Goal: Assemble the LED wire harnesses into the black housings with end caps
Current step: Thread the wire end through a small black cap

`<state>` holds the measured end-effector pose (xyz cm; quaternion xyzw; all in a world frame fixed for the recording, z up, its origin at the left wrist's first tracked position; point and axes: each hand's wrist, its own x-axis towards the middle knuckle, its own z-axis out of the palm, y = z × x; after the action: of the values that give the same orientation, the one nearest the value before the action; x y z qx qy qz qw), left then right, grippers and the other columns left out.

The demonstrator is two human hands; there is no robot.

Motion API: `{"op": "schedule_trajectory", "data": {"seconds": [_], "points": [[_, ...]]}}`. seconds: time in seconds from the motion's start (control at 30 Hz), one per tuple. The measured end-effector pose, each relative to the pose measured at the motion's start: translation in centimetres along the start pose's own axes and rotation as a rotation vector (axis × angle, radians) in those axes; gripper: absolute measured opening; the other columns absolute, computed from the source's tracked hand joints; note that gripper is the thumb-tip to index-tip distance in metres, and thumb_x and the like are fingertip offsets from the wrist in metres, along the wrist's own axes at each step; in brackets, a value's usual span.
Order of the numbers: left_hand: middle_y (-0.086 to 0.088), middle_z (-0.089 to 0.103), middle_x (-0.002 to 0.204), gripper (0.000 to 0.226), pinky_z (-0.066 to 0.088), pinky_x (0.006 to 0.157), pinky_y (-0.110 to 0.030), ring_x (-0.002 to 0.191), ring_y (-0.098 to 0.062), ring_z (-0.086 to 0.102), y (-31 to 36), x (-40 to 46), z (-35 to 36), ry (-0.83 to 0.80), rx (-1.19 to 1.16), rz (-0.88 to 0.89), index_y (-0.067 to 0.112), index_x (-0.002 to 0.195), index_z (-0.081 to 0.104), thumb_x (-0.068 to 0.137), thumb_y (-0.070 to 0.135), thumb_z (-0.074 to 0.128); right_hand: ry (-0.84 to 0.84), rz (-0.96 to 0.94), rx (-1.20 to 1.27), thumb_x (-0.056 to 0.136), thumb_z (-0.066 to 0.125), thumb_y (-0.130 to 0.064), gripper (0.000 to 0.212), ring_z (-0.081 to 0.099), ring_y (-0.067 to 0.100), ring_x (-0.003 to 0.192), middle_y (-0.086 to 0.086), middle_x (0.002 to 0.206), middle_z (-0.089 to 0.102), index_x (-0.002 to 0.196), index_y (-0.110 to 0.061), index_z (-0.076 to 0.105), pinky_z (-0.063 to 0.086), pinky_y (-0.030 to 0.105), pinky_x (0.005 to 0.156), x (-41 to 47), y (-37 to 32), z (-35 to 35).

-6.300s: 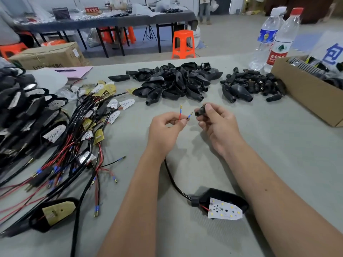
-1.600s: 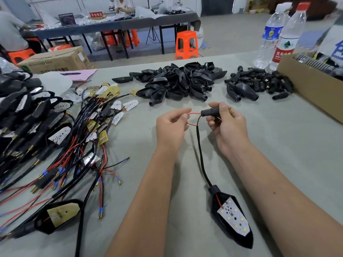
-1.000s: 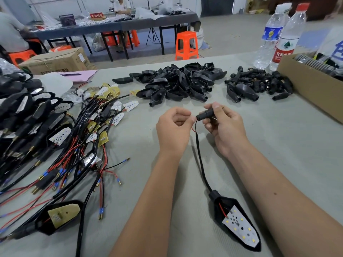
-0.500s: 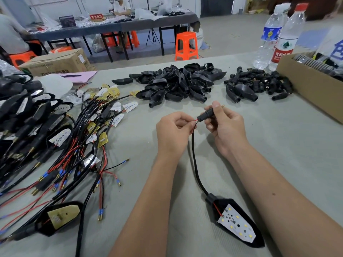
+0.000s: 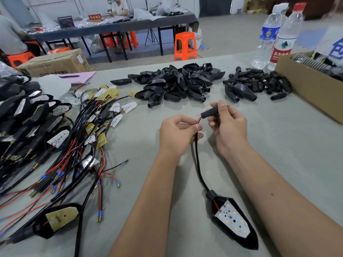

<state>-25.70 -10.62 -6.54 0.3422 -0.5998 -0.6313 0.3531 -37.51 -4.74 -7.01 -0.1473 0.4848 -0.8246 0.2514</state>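
Grey and cloth-covered, the counter (image 5: 278, 145) ran across a workshop whose far side held a long dark table (image 5: 111, 28) and an orange stool (image 5: 185, 45). Near the middle, the right hand (image 5: 229, 127) pinched a small black end cap (image 5: 210, 112) between thumb and fingertips, holding it above the surface. Just beside it, the left hand (image 5: 178, 133) had its fingers curled round the black cable (image 5: 198, 164) of a wire harness, pinching it close to the cap; short red leads (image 5: 198, 120) crossed the small gap between that hand and the cap's open end. From the left hand the cable dropped and curved toward the viewer, ending at a black housing (image 5: 239, 232) that lay on the counter between the forearms, with a white LED board (image 5: 231, 219) seated face up in it. A tangle of loose harnesses (image 5: 83, 145) covered the left of the counter. Farther back lay a pile of empty housings (image 5: 176, 84), and to its right a smaller heap of end caps (image 5: 259, 84). A cardboard box (image 5: 306, 84) stood at the right edge, with two water bottles (image 5: 278, 34) behind it.
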Motion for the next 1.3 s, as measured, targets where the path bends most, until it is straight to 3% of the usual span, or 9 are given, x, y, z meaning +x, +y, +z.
{"op": "schedule_trajectory", "data": {"seconds": [0.23, 0.43, 0.57, 0.67, 0.8, 1.0, 1.17, 1.3], "points": [[-0.017, 0.077, 0.084, 0.009, 0.059, 0.071, -0.028, 0.065, -0.020, 0.067, 0.1, 0.1, -0.1, 0.051, -0.039, 0.056, 0.003, 0.089, 0.075, 0.088, -0.006, 0.072, -0.126, 0.058, -0.089, 0.105, 0.059, -0.027, 0.031, 0.052, 0.013, 0.053, 0.005, 0.065, 0.063, 0.089, -0.005, 0.072, 0.044, 0.022, 0.051, -0.1, -0.1, 0.0], [-0.014, 0.078, 0.087, 0.016, 0.064, 0.074, -0.030, 0.070, -0.024, 0.075, 0.6, -0.1, -0.3, -0.024, -0.100, -0.123, -0.001, 0.101, 0.071, 0.087, 0.000, 0.078, -0.005, 0.019, -0.031, 0.108, 0.054, -0.024, 0.030, 0.052, 0.012, 0.053, 0.003, 0.066, 0.065, 0.094, -0.006, 0.074, 0.046, 0.021, 0.052, 0.1, 0.1, -0.1], [-0.016, 0.078, 0.086, 0.012, 0.064, 0.071, -0.027, 0.066, -0.022, 0.074, 0.5, 0.0, -0.7, -0.024, -0.105, -0.121, -0.001, 0.097, 0.071, 0.087, -0.006, 0.075, 0.036, -0.050, -0.100, 0.106, 0.057, -0.023, 0.023, 0.059, 0.005, 0.069, 0.002, 0.089, 0.073, 0.105, -0.017, 0.079, 0.047, 0.022, 0.059, 0.2, 0.4, -0.1], [-0.012, 0.079, 0.085, 0.008, 0.058, 0.062, -0.021, 0.060, -0.014, 0.067, 0.4, 0.5, -1.2, -0.040, -0.078, -0.106, 0.000, 0.097, 0.073, 0.092, -0.004, 0.069, 0.080, -0.102, -0.173, 0.103, 0.062, -0.025, 0.020, 0.053, -0.005, 0.064, 0.000, 0.105, 0.076, 0.100, -0.022, 0.082, 0.046, 0.022, 0.064, 0.3, 0.4, -0.2], [-0.009, 0.079, 0.089, 0.012, 0.043, 0.051, -0.016, 0.056, -0.009, 0.052, 0.5, 0.8, -2.2, -0.134, 0.003, -0.091, 0.006, 0.097, 0.075, 0.097, 0.001, 0.064, 0.105, -0.048, -0.075, 0.103, 0.063, -0.028, 0.023, 0.048, 0.006, 0.073, -0.004, 0.092, 0.067, 0.094, -0.023, 0.083, 0.046, 0.023, 0.059, 0.5, -0.1, -0.6], [-0.009, 0.079, 0.089, 0.013, 0.030, 0.044, -0.015, 0.052, -0.008, 0.039, 0.8, 0.8, -2.7, -0.194, 0.023, -0.139, 0.004, 0.100, 0.073, 0.100, 0.003, 0.060, 0.059, -0.004, -0.011, 0.107, 0.056, -0.031, 0.033, 0.037, 0.008, 0.059, -0.002, 0.075, 0.047, 0.095, -0.015, 0.083, 0.039, 0.023, 0.052, 0.5, -0.4, -0.6], [-0.008, 0.079, 0.089, 0.010, 0.029, 0.044, -0.016, 0.052, -0.009, 0.039, 1.1, 0.8, -3.2, -0.160, 0.011, -0.145, 0.006, 0.097, 0.072, 0.099, 0.005, 0.062, -0.018, -0.029, -0.185, 0.105, 0.060, -0.025, 0.028, 0.043, 0.009, 0.056, 0.007, 0.072, 0.051, 0.090, -0.013, 0.081, 0.042, 0.023, 0.050, 0.5, -0.4, -0.7], [-0.007, 0.079, 0.091, 0.009, 0.028, 0.046, -0.019, 0.053, -0.009, 0.042, 1.5, 0.8, -3.9, -0.151, 0.056, -0.110, 0.009, 0.096, 0.072, 0.098, 0.007, 0.064, 0.000, -0.062, -0.252, 0.100, 0.067, -0.021, 0.021, 0.060, 0.012, 0.057, 0.011, 0.077, 0.071, 0.089, -0.008, 0.079, 0.046, 0.024, 0.051, 0.3, -0.1, -0.4]]}}
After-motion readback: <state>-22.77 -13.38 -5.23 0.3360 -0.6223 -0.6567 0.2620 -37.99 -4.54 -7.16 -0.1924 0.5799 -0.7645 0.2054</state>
